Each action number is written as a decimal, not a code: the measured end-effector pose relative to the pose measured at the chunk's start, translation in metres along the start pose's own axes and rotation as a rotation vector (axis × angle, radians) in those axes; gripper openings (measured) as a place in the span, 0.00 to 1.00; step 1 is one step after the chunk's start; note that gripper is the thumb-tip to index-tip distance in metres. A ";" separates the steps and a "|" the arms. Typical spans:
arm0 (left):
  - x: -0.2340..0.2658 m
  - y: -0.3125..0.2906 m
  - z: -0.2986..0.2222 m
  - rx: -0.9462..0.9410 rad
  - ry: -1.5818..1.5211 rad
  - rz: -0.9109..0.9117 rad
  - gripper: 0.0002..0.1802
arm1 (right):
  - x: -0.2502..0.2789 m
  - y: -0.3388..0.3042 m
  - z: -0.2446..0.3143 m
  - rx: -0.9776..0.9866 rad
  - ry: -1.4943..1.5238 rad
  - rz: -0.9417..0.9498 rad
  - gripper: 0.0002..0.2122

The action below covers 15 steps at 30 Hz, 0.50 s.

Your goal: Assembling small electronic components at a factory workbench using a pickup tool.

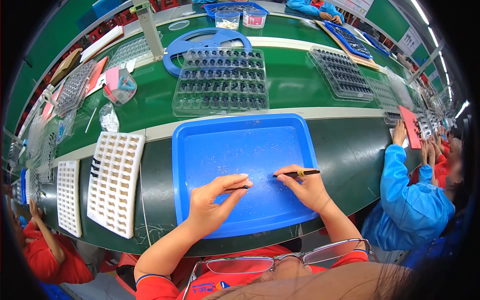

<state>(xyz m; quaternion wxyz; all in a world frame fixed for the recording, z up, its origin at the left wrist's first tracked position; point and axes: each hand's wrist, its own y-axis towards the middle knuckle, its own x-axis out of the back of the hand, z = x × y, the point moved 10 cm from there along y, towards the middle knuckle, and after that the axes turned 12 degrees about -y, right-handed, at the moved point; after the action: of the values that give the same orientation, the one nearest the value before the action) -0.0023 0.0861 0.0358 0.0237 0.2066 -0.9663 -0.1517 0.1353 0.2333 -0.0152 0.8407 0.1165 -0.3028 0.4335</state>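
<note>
Over the blue tray (179, 165), my left hand (212, 200) pinches a small black part (245, 187) between thumb and fingertips. Most of that part is hidden by the fingers. My right hand (307, 189) grips a slim black tool with a gold band (309, 172), much like tweezers or a thin knife. Its dark tip points left toward the other hand, with a gap between them. Tiny pale scraps lie scattered on the tray's floor.
A white slotted tray (116, 185) holding a few black pieces lies left of the blue tray. Beyond are a clear blister tray (220, 80) of black parts, a blue reel (175, 52) and another blister tray (342, 75). A co-worker's blue sleeve (400, 185) is at right.
</note>
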 end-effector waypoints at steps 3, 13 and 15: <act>0.000 0.000 0.000 -0.004 0.003 0.003 0.17 | 0.000 0.001 0.001 -0.005 -0.007 0.006 0.07; 0.000 0.001 -0.001 -0.009 0.008 0.005 0.17 | 0.002 -0.001 0.004 -0.001 0.010 -0.034 0.07; 0.000 0.001 -0.001 -0.009 0.005 0.009 0.17 | 0.000 -0.002 0.002 0.017 -0.008 -0.027 0.07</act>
<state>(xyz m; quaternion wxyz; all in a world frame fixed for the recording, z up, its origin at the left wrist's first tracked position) -0.0022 0.0865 0.0371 0.0279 0.2025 -0.9664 -0.1556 0.1356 0.2313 -0.0132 0.8442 0.1293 -0.3012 0.4242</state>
